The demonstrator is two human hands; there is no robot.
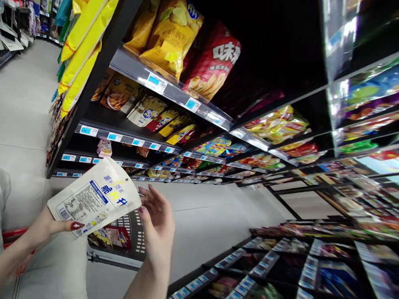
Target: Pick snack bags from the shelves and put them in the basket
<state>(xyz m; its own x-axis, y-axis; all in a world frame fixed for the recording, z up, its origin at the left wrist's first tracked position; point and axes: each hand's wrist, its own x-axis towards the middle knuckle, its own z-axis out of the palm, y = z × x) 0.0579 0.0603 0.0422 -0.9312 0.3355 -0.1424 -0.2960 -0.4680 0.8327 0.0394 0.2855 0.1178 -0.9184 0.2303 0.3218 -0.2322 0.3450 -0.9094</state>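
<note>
Several black shelves [206,105] of bagged snacks run along a store aisle, with blue-and-white price labels on their front edges and a pale grey tiled floor [19,107] beside them. The view is tilted, so the shelves slant down to the right, and those at far right are blurred. A large yellow bag [176,32] and a red bag [213,63] stand on an upper shelf, and smaller pouches line the one below. Bright yellow packets [87,34] hang at the shelf end, and white dustpans [10,35] are at upper left. Close to me are my legs [55,271] in pale trousers and a grey slotted basket [115,259] with yellow and red packets inside. The cream pouch [95,199] is in my left hand [43,227], in front of me and partly over the basket, tilted with its upper end toward the right. The side facing me has large blue and yellow characters, a dark blue banner, a panel of small print, a barcode near the lower left corner, and a tiny hole near the top edge. My left hand pinches the bottom edge, thumb with its dark red nail on the printed face, the fingers hidden behind. My right hand [159,220] is open beside the top edge, fingers loosely curved and thumb apart; I cannot tell whether it touches the pouch.
</note>
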